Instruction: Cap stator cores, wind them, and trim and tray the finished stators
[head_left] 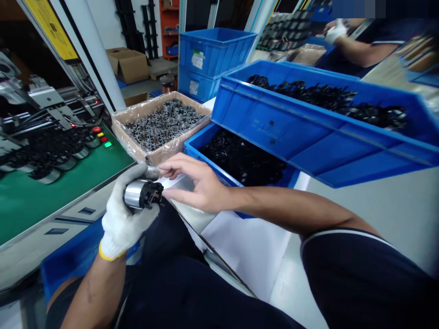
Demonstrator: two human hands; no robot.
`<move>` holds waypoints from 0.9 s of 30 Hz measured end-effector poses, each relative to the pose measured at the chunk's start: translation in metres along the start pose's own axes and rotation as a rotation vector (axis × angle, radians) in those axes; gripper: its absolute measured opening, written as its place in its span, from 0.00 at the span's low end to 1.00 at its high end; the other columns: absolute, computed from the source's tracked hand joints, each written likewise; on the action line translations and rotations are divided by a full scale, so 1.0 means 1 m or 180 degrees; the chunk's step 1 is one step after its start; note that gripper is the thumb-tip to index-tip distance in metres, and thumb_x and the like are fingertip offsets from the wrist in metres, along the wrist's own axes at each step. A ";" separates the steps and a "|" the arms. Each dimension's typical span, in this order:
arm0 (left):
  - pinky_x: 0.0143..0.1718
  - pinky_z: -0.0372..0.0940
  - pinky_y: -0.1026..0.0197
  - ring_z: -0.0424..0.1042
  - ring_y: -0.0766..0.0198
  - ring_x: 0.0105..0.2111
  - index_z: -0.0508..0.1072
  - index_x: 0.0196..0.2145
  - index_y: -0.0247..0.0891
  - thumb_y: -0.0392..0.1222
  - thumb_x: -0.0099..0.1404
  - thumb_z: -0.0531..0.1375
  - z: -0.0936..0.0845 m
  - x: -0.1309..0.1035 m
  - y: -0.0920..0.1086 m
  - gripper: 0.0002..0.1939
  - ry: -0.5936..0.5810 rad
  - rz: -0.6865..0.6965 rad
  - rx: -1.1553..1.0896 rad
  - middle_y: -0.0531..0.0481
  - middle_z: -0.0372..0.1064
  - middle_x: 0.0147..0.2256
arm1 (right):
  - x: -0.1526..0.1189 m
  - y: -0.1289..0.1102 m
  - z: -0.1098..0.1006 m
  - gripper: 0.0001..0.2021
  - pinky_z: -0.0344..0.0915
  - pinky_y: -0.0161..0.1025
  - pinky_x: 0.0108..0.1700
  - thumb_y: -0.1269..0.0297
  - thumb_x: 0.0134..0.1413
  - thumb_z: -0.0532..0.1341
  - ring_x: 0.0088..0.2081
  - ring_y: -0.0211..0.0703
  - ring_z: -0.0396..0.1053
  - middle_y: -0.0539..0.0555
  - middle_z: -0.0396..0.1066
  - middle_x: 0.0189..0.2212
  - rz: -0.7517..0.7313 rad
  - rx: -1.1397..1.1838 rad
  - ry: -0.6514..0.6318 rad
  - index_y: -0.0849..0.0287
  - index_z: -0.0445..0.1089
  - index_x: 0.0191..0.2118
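Note:
In a white knit glove with a yellow cuff, my left hand (123,212) grips a motor stator (142,194), its fingers wrapped round the silvery metal body. A black plastic end piece on the stator faces right, towards my bare right hand (199,183). The thumb of that right hand is close to the black end; whether it touches, I cannot tell. Its other fingers reach over by the left glove's fingertips, with a gap between them and the thumb. Nothing shows in the right hand's grasp.
A plastic-lined cardboard box (123,137) holds many metal cores. Black plastic parts fill a lower blue bin (195,148) and a larger tilted blue bin (260,119). Finished-looking stators (48,176) sit on a green bench (20,212) beside a machine. Another person's gloved hand (336,32) shows behind.

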State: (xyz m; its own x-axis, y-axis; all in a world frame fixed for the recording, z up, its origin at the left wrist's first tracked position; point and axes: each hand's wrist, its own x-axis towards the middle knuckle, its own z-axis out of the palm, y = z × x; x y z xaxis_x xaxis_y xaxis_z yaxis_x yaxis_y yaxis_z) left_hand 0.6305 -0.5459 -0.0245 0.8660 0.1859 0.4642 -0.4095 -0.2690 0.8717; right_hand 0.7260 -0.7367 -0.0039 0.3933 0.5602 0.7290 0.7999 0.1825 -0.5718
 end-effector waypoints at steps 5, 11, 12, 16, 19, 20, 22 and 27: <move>0.56 0.74 0.59 0.78 0.58 0.52 0.69 0.64 0.44 0.31 0.56 0.70 0.006 -0.007 -0.005 0.38 -0.0081 0.0307 0.0091 0.48 0.76 0.54 | -0.002 -0.002 0.002 0.07 0.72 0.32 0.39 0.66 0.65 0.67 0.35 0.35 0.74 0.53 0.76 0.34 0.0255 0.0063 -0.0034 0.65 0.75 0.42; 0.59 0.73 0.55 0.74 0.53 0.58 0.68 0.65 0.47 0.30 0.53 0.66 0.008 -0.003 -0.006 0.41 -0.0388 0.0246 -0.0069 0.49 0.72 0.60 | -0.001 0.003 -0.001 0.06 0.74 0.32 0.43 0.71 0.68 0.63 0.38 0.37 0.75 0.59 0.76 0.36 -0.0818 -0.1038 0.0201 0.70 0.75 0.43; 0.59 0.73 0.55 0.74 0.53 0.59 0.68 0.65 0.47 0.31 0.54 0.64 0.006 -0.002 -0.004 0.40 -0.0462 0.0135 -0.0049 0.49 0.72 0.60 | -0.001 0.004 -0.001 0.05 0.74 0.32 0.42 0.71 0.67 0.63 0.38 0.37 0.75 0.60 0.76 0.36 -0.0911 -0.1186 0.0201 0.70 0.75 0.42; 0.54 0.75 0.57 0.77 0.53 0.55 0.71 0.62 0.44 0.35 0.58 0.66 0.003 0.000 0.004 0.34 -0.0572 -0.0587 -0.0062 0.47 0.76 0.56 | -0.003 0.006 0.002 0.04 0.73 0.32 0.39 0.72 0.66 0.64 0.36 0.36 0.74 0.57 0.76 0.35 -0.1112 -0.1588 0.0272 0.67 0.74 0.41; 0.52 0.76 0.56 0.78 0.52 0.53 0.73 0.58 0.43 0.40 0.57 0.70 0.009 -0.003 0.005 0.30 -0.0266 -0.0567 -0.0177 0.46 0.76 0.55 | -0.005 0.004 0.005 0.03 0.73 0.31 0.38 0.71 0.64 0.65 0.34 0.35 0.74 0.55 0.75 0.33 -0.1102 -0.1629 0.0386 0.66 0.73 0.40; 0.54 0.75 0.54 0.77 0.51 0.54 0.73 0.58 0.44 0.41 0.58 0.71 0.010 -0.004 0.004 0.30 -0.0183 -0.0477 -0.0221 0.46 0.76 0.56 | -0.005 0.004 0.005 0.03 0.73 0.32 0.38 0.71 0.64 0.65 0.34 0.36 0.74 0.55 0.75 0.32 -0.1131 -0.1668 0.0400 0.66 0.73 0.40; 0.60 0.72 0.50 0.75 0.50 0.57 0.72 0.60 0.46 0.42 0.59 0.70 0.012 -0.005 0.003 0.31 -0.0214 -0.0341 -0.0226 0.47 0.74 0.59 | -0.005 0.004 0.004 0.04 0.73 0.33 0.36 0.71 0.65 0.65 0.33 0.37 0.74 0.55 0.75 0.32 -0.1358 -0.1874 0.0339 0.67 0.73 0.40; 0.62 0.70 0.49 0.75 0.51 0.57 0.70 0.62 0.44 0.42 0.63 0.67 0.005 0.000 0.001 0.30 -0.0550 -0.0666 0.0228 0.46 0.74 0.58 | 0.001 0.007 -0.004 0.05 0.73 0.35 0.34 0.70 0.66 0.65 0.33 0.39 0.74 0.56 0.76 0.33 -0.1668 -0.2213 0.0165 0.68 0.74 0.43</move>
State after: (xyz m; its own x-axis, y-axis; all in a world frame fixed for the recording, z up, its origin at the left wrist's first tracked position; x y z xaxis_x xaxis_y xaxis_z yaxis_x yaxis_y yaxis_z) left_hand 0.6310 -0.5510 -0.0244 0.9682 0.0823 0.2363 -0.2006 -0.3090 0.9296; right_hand 0.7335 -0.7378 -0.0055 -0.0963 0.5018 0.8596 0.9722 -0.1376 0.1893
